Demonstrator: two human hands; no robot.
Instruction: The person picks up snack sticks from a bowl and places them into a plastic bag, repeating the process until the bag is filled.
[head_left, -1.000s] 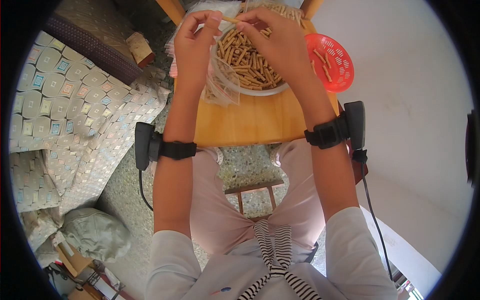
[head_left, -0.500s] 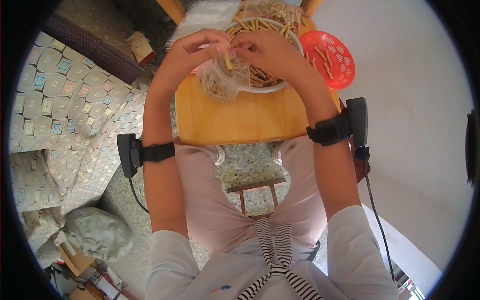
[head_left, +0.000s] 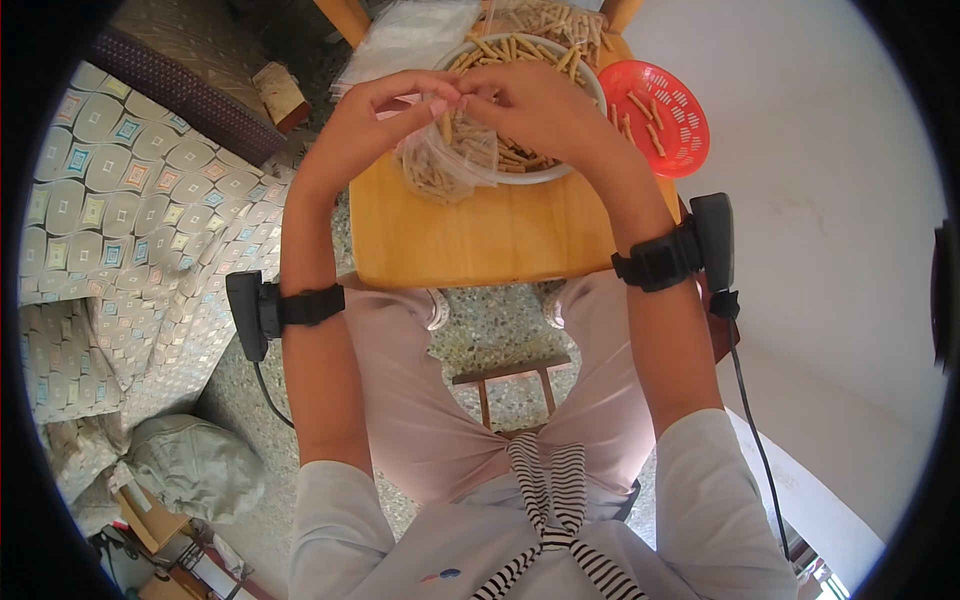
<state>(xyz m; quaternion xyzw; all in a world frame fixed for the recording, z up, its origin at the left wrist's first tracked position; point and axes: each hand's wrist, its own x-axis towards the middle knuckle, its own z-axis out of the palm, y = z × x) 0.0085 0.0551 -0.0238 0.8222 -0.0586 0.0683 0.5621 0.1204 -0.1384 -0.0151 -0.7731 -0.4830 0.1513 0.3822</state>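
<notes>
My left hand and my right hand meet over the near left side of a white bowl. The left thumb and fingers pinch closed at the top of a short tan stick, which points down at the bag. My right hand's fingers are curled closed around the upper edge of a clear zip bag; its fingertips are partly hidden. More short sticks show through the bag, which leans against the bowl. Many similar sticks fill the bowl.
A red plastic basket with several sticks stands right of the bowl. Behind are a bag of sticks and flat clear bags. All rest on a wooden chair seat. A patterned cloth hangs at left; a white wall is at right.
My left hand has shifted slightly down, and its fingers look straighter. The stick has moved a little left and shows less. The bag has shifted slightly; my right hand has hardly moved.
</notes>
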